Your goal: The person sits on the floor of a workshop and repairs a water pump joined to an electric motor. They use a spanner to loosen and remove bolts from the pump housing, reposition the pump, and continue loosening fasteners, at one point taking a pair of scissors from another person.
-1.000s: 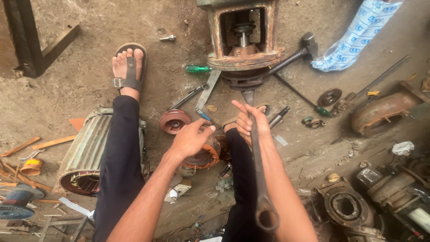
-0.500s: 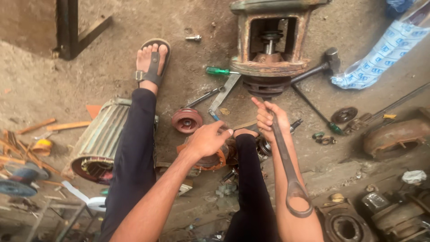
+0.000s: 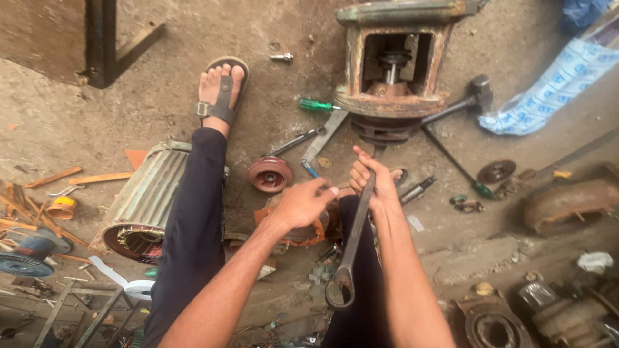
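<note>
Right fingers (image 3: 364, 173) gripping wrench (image 3: 351, 251), ring-end toward viewer

Blue-and-white printed plastic bag (image 3: 548, 90), upper right floor

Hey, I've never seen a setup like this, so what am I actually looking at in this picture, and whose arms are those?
The picture comes from a camera worn on a person's head, looking down at their own arms and legs while they sit on a dirty workshop floor. The right hand grips a long dark wrench, whose ring end hangs down toward the camera. The left hand rests over an orange part between the legs; I cannot tell if it grips it. Ahead stands a rusty green pump housing. Around it lie a hammer, a green-handled screwdriver, a reddish pulley wheel and a ribbed motor casing beside the left leg.
</note>
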Tool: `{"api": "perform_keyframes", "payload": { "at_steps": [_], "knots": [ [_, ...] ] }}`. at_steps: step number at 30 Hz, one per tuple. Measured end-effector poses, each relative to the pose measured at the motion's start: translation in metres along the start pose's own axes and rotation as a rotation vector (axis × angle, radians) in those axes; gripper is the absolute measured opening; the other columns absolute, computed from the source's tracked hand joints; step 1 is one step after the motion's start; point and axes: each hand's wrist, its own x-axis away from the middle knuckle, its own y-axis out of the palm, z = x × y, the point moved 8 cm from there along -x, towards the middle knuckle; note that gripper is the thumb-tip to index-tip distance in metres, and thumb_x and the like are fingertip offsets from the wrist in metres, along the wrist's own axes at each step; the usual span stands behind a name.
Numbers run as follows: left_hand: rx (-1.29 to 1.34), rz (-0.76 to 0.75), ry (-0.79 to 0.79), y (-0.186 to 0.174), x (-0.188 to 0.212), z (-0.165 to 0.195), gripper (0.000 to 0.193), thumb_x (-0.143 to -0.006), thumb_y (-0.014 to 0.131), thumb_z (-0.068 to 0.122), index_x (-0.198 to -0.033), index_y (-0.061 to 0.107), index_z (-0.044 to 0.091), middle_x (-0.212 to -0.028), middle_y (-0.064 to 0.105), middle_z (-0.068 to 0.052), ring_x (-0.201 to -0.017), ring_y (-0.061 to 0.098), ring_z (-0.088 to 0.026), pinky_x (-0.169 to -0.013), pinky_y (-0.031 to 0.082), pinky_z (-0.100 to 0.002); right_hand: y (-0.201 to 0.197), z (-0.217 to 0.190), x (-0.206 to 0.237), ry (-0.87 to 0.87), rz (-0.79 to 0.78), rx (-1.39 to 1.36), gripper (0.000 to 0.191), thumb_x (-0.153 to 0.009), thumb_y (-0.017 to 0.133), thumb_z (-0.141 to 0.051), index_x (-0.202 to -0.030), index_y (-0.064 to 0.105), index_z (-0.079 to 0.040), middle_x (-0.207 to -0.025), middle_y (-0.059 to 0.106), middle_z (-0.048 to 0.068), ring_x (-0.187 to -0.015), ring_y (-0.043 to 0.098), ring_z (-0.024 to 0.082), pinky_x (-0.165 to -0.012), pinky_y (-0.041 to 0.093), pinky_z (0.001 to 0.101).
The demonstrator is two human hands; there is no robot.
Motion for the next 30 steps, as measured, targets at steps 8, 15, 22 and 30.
{"api": "perform_keyframes", "payload": {
  "at_steps": [8, 15, 22, 30],
  "knots": [
    [0.21, -0.157, -0.11, 0.007, -0.001, -0.004, 0.053, -0.097, 0.052, 0.051, -0.121, 0.068, 0.007, -0.103, 0.079, -0.011, -0.076, 0.074, -0.019, -0.074, 0.058, -0.037, 0.008, -0.026, 0.007, 0.04, -0.07, -0.226, 0.02, -0.105, 0.055, -0.008, -0.124, 0.056, -0.002, -0.064, 0.038, -0.004, -0.051, 0.038, 0.009, -0.042, 0.027, 0.0241],
    [0.146, -0.001, -0.006, -0.016, -0.003, 0.004, 0.051, -0.097, 0.053, 0.051, -0.124, 0.069, 0.01, -0.104, 0.078, -0.011, -0.086, 0.074, -0.022, -0.08, 0.055, -0.038, -0.007, -0.012, -0.011, -0.018, 0.242, 0.069, 0.018, -0.097, 0.055, -0.01, -0.114, 0.056, -0.006, -0.057, 0.039, -0.004, -0.047, 0.038, 0.011, -0.043, 0.028, 0.0268],
    [0.404, -0.143, -0.108, -0.019, 0.001, 0.004, 0.064, -0.098, 0.044, 0.058, -0.128, 0.065, 0.006, -0.119, 0.076, -0.009, -0.09, 0.075, -0.026, -0.075, 0.059, -0.04, -0.018, -0.01, -0.021, -0.07, 0.253, 0.108, 0.021, -0.096, 0.055, -0.011, -0.117, 0.056, -0.008, -0.058, 0.041, -0.002, -0.048, 0.039, 0.013, -0.045, 0.03, 0.0292],
    [0.506, -0.363, -0.072, -0.027, 0.019, 0.026, 0.075, -0.085, 0.064, 0.052, -0.146, 0.05, 0.011, -0.12, 0.072, -0.014, -0.094, 0.074, -0.03, -0.076, 0.063, -0.049, -0.017, -0.001, -0.033, -0.162, 0.462, 0.14, 0.021, -0.093, 0.055, -0.01, -0.115, 0.058, -0.01, -0.058, 0.045, 0.0, -0.047, 0.042, 0.015, -0.044, 0.035, 0.0308]
  ]
}}
